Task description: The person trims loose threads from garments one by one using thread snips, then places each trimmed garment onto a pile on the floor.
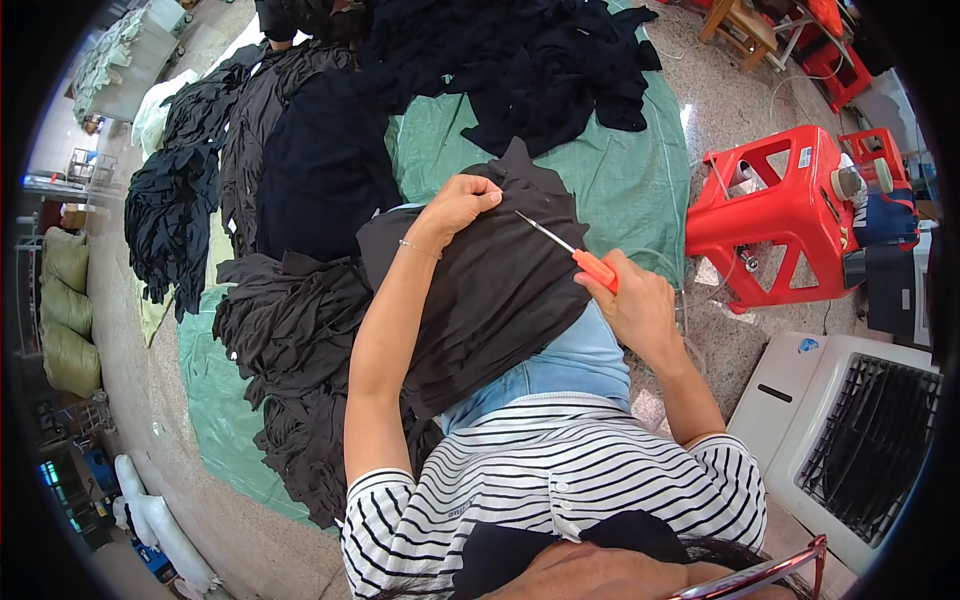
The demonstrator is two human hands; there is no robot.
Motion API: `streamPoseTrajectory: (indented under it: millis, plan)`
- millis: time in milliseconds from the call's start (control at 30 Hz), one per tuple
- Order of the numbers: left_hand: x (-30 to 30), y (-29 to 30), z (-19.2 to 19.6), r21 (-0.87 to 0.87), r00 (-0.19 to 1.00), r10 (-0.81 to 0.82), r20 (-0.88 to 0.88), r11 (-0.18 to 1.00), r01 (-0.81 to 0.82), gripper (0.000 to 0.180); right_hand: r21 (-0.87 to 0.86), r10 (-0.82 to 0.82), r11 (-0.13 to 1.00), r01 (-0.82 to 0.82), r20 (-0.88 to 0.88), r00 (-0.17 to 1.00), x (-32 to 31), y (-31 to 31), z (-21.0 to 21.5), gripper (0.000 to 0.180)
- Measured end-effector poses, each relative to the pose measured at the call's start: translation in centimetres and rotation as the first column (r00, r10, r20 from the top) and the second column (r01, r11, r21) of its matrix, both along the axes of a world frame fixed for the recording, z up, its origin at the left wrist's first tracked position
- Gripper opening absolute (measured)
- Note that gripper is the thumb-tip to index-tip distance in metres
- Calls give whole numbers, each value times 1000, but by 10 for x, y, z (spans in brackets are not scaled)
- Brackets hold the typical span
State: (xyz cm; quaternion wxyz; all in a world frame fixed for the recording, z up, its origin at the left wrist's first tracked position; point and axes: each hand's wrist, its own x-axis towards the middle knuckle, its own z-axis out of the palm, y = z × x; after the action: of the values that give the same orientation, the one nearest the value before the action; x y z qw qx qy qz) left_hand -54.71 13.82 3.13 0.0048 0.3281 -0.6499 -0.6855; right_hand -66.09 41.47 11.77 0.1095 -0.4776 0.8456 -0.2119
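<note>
A dark brown-grey garment (480,280) lies spread over my lap, across my light-blue jeans (575,360). Above its upper part is my left hand (462,208), thumb and fingers pinched together. Whatever sits in that pinch is too small to make out; a tiny pale spot shows at the fingertips. On the right, my right hand (640,305) is wrapped round the orange handle of a pointed tool (597,268). The tool's thin metal shaft slants up and left over the cloth, its tip a short way from my left fingertips.
Heaped dark garments (295,320) lie close on my left, with black clothes (540,70) piled ahead on a green sheet (640,190). A red plastic stool (765,215) stands at right, near a white air cooler (850,430). Part of another person (310,20) shows at the top.
</note>
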Motion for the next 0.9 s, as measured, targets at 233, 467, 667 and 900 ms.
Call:
streamPoseTrajectory:
  millis: [233,467,667,900]
  plan:
    - [1,7,-2,25,997,79,-18,997,-79,14,31,7,1000,-7,-17,1000,-1,-3,-5,42]
    - [-7,82,30,-985,975,-163,-150,108,-134,32,46,-138,990,137,27,990,-17,24,-4,39]
    - [-10,124,-2,-957,921,-287,265,38,288,67,60,-139,989,137,27,990,-14,28,3,40]
    - [-18,131,-1,-940,906,-287,312,46,338,63,131,-203,970,206,-34,979,-31,29,-17,47]
